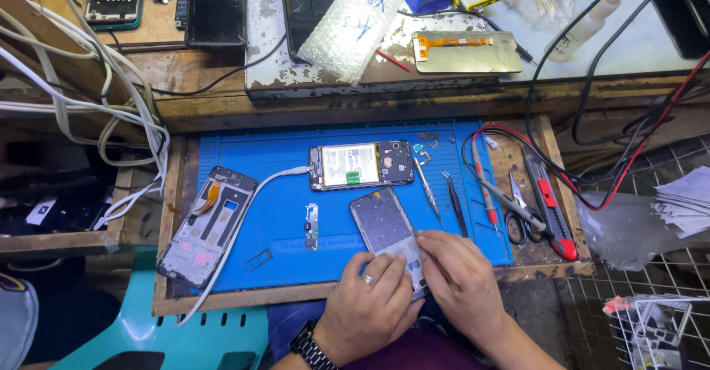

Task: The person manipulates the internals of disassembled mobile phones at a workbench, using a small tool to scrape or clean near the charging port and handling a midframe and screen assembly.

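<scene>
Both my hands rest on a bare phone frame [381,224] lying at the front of the blue work mat [281,214]. My left hand [367,305], with a ring and a wristwatch, presses its fingers on the frame's lower end. My right hand [462,281] pinches the same end from the right; whether it holds a small tool is hidden. Behind the frame lies an opened phone [361,165] with its battery showing and a white cable [244,207] plugged into its left end. A small circuit strip [311,226] lies left of the frame.
Another stripped phone frame [206,226] lies at the mat's left edge. Tweezers [457,206], a pry tool [427,189], scissors [519,211], a red utility knife [551,207] and red and black probe leads [484,185] lie at right. Phones, a screen panel [466,52] and bubble wrap [353,22] sit on the rear shelf.
</scene>
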